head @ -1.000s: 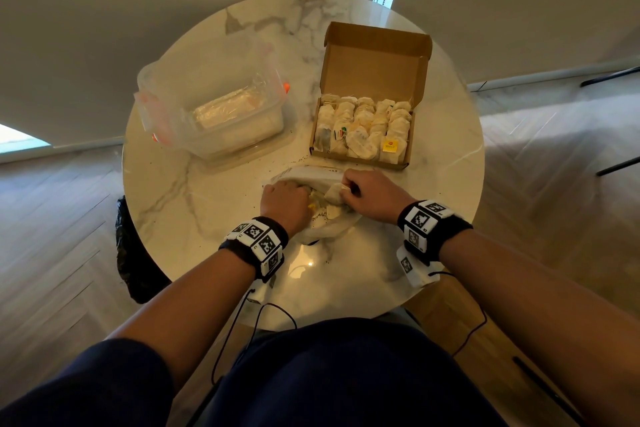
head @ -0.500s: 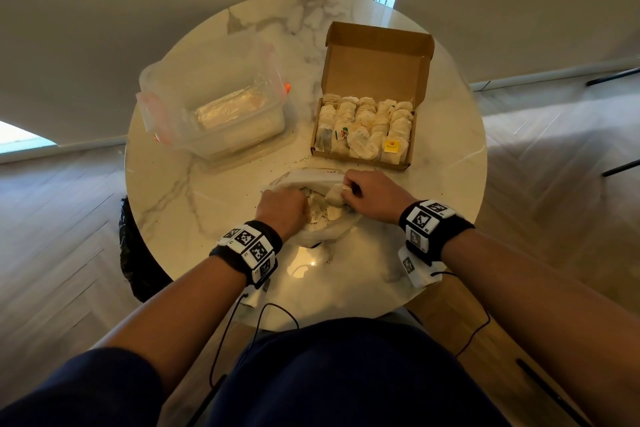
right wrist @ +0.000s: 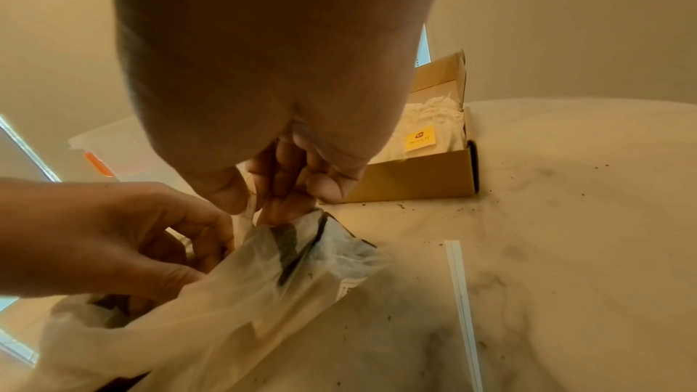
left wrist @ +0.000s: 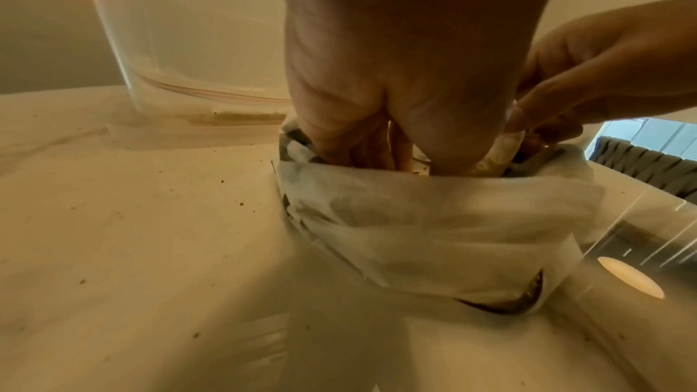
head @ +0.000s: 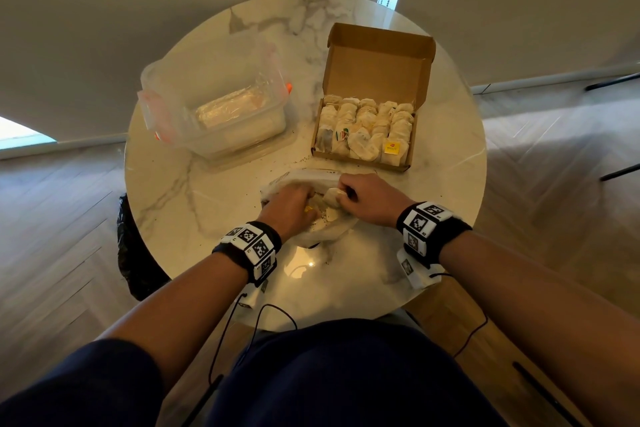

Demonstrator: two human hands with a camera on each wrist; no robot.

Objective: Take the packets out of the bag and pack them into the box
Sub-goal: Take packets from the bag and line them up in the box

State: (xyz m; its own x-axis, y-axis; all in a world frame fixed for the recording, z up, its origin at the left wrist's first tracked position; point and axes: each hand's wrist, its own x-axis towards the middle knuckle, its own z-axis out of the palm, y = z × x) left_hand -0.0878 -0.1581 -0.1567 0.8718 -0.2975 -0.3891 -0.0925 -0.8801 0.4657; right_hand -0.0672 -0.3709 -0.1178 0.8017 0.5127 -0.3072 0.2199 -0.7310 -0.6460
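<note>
A crumpled translucent white bag (head: 332, 229) (left wrist: 433, 219) (right wrist: 226, 309) lies on the marble table's near side. My left hand (head: 304, 199) (left wrist: 377, 154) reaches into its mouth with curled fingers. The bag's wall hides their tips and whatever they hold. My right hand (head: 346, 192) (right wrist: 279, 198) pinches a pale packet (head: 332, 196) (left wrist: 505, 145) at the bag's right rim. Just beyond the hands stands the open cardboard box (head: 360, 161) (right wrist: 415, 181), lid up. It is filled with rows of pale packets (head: 367, 121), one bearing a yellow tag (head: 391, 147).
A clear plastic container (head: 214, 107) (left wrist: 181, 40) with orange clips stands at the back left of the round table (head: 207, 191). Dark crumbs are scattered between box and bag. A thin white strip (right wrist: 460, 294) lies to the bag's right. A black sack (head: 135, 253) sits on the floor at the left.
Both hands stay at the bag's mouth, hardly moved. The left hand has worked slightly further into the bag, and the right keeps its pinch on the packet.
</note>
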